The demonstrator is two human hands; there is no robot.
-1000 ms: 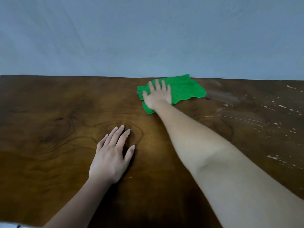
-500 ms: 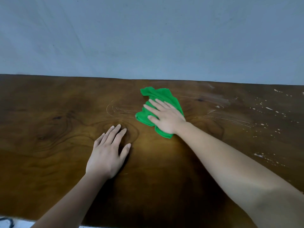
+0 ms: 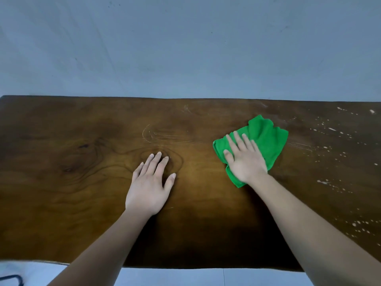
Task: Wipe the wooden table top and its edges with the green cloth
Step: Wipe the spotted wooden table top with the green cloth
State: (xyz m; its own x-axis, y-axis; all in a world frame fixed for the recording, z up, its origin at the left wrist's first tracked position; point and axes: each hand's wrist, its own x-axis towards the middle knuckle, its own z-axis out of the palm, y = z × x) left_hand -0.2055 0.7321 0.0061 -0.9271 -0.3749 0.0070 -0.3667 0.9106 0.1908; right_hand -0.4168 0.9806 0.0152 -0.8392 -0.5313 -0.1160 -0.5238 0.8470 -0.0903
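The dark wooden table top fills the lower half of the head view. A crumpled green cloth lies on it right of the middle. My right hand presses flat on the cloth's near left part, fingers straight and spread. My left hand rests flat on the bare wood near a knot in the grain, left of the cloth, fingers straight. Faint curved wipe streaks show on the wood beyond my left hand.
White specks and smears dot the right part of the table. A pale blue-grey wall rises straight behind the far edge. The near edge shows at the bottom, with light floor below it and a dark cable at the lower left.
My right hand has drawn the cloth from the far edge toward me, then slid it to the right. My left hand has stayed flat in the same spot.
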